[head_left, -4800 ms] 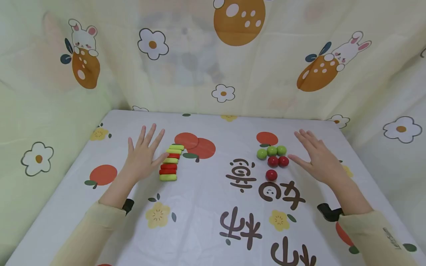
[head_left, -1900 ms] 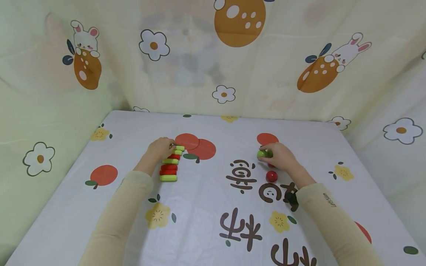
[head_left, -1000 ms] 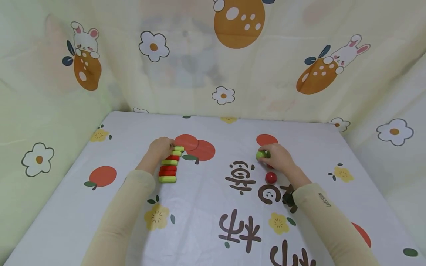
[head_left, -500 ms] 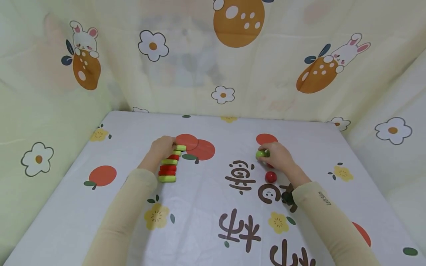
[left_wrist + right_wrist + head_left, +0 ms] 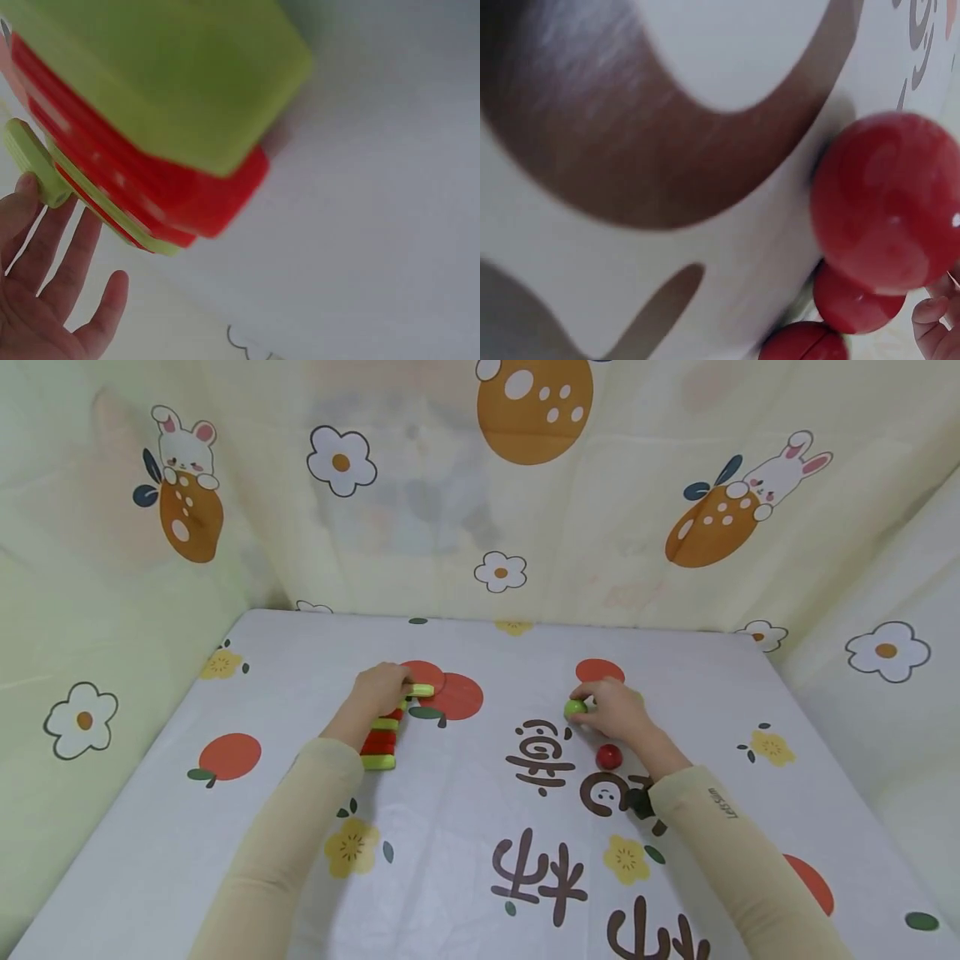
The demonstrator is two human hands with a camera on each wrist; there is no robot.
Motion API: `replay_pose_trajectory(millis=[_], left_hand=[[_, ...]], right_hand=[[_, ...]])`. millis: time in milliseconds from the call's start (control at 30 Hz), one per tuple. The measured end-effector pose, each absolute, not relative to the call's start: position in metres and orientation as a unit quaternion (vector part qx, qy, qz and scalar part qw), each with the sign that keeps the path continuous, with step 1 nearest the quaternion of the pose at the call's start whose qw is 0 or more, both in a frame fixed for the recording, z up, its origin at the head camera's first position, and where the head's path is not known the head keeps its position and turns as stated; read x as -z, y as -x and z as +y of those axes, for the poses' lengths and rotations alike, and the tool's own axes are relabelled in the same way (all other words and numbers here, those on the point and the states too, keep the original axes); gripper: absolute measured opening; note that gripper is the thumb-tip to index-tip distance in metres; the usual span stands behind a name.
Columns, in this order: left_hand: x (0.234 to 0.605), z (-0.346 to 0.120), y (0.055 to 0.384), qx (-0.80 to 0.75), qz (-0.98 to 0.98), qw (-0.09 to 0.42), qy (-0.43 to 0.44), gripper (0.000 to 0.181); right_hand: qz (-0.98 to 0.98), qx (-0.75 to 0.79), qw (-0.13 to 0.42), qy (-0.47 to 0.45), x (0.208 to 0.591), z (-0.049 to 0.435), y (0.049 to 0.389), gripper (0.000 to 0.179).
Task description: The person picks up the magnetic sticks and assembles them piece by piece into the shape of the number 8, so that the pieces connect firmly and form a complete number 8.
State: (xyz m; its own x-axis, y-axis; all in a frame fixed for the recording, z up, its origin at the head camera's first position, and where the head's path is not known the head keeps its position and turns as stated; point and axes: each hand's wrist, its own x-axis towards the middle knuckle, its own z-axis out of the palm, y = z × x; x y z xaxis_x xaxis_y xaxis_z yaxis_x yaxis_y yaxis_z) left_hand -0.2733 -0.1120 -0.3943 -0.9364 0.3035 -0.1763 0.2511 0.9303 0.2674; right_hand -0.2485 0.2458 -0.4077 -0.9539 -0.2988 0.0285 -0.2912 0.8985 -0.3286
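Note:
My left hand (image 5: 381,690) pinches a light green stick (image 5: 422,690) between thumb and fingers at the far end of a row of red and green sticks (image 5: 381,743). In the left wrist view the held green stick (image 5: 34,161) is at the fingertips, beyond the row's nearest green stick (image 5: 172,75). My right hand (image 5: 617,707) pinches a green ball (image 5: 575,708) between thumb and fingertips. A red ball (image 5: 609,757) lies nearer than that hand. The right wrist view shows two more red balls beyond it; the hand mostly hides the other green balls.
A white cloth (image 5: 435,827) printed with fruit, flowers and brown characters covers the table. A patterned curtain (image 5: 420,527) hangs along the back and both sides.
Both hands came in from open above the table and took hold of a green stick and a green ball. The stick has just moved right, out of its row; the ball slightly left.

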Motion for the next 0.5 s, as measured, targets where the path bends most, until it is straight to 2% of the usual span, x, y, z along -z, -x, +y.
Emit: replay_pose_trajectory(millis=[500], left_hand=[[0.397, -0.085, 0.27, -0.161, 0.971, 0.113, -0.134, 0.02]], right_hand=[[0.964, 0.216, 0.047, 0.15, 0.405, 0.228, 0.246, 0.031]])
